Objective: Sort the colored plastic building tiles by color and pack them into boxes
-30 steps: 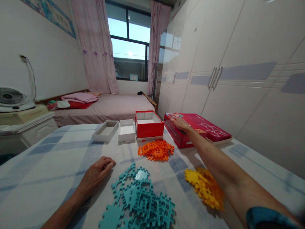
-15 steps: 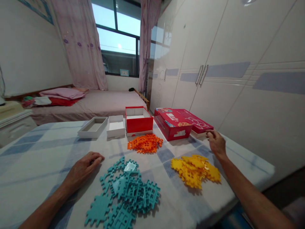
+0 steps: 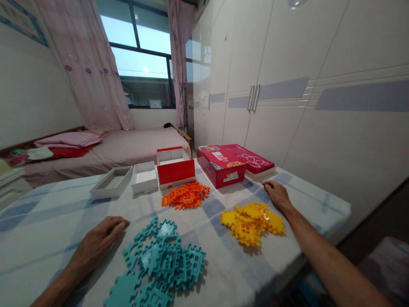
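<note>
My left hand (image 3: 97,238) rests palm down on the checked tablecloth (image 3: 47,230), fingers loosely curled, just left of a pile of teal interlocking plastic tiles (image 3: 159,264). My right hand (image 3: 277,192) lies flat on the cloth, holding nothing, beside a pile of yellow tiles (image 3: 252,219). A heap of orange tiles (image 3: 185,195) sits further back at the centre. Behind it stands an open red box (image 3: 175,166). A closed red box (image 3: 221,164) lies to its right on a flat red lid (image 3: 255,160).
Two white trays (image 3: 111,182) (image 3: 144,177) stand left of the open red box. The table's right edge (image 3: 322,221) drops off close to my right arm. White wardrobe doors (image 3: 287,106) fill the right. A bed (image 3: 121,145) and a window lie beyond.
My right hand left the closed red box, drew back and came down flat on the cloth by the yellow tiles. The view swung to the right. My left hand stayed put.
</note>
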Tool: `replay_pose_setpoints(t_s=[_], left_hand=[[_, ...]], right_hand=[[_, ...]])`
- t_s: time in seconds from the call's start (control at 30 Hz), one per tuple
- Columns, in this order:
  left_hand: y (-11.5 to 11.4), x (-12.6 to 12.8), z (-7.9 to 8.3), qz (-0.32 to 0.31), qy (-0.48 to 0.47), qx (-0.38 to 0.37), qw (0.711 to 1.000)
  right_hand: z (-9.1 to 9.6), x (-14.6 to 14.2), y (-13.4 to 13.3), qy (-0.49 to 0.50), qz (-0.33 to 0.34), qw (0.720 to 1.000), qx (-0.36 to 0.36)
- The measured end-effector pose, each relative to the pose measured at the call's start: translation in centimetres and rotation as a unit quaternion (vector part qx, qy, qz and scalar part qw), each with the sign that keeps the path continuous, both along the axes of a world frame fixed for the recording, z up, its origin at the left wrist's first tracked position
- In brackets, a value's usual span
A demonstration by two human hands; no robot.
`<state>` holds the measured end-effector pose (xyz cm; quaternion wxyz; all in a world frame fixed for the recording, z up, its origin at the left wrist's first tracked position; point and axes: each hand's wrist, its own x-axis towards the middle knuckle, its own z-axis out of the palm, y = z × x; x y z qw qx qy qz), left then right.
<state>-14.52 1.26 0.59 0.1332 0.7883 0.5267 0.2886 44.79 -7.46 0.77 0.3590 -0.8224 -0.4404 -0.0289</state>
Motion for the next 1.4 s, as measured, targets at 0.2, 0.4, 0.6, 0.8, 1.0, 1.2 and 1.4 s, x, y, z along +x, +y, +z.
replay_pose_setpoints(t_s=[0.2,0.4,0.6,0.8,1.0,1.2,1.4], left_hand=[[-0.1,0.2,0.3,0.000,-0.001,0.001,1.000],[0.0,0.0,0.0,-0.008,-0.005,0.004,1.000],[0.0,-0.1,-0.1,-0.003,-0.007,-0.007,1.000],[0.0,0.1,-0.1,-0.004,-0.005,0.008,1.000],[0.1,-0.1,-0.1,-0.010,-0.005,-0.004,1.000],[-0.2,0.3,0.3,0.000,-0.002,-0.014,1.000],[-0.5,0.7,0.8,0.006,0.000,-0.020,1.000]], right_hand=[[1.4,-1.8,-0.2,0.014,0.030,0.999,0.027],[6.2,-8.2,0.3,0.092,0.362,0.927,-0.031],[7.1,-14.7,3.1,0.083,0.516,0.844,-0.116],[6.2,-14.9,5.1,-0.032,0.434,0.894,-0.108],[7.8,-14.4,2.9,-0.006,0.387,0.918,-0.084],[6.7,-11.0,-5.0,-0.017,0.233,0.972,0.030],[0.9,-7.9,-10.9,-0.001,0.165,0.985,-0.055]])
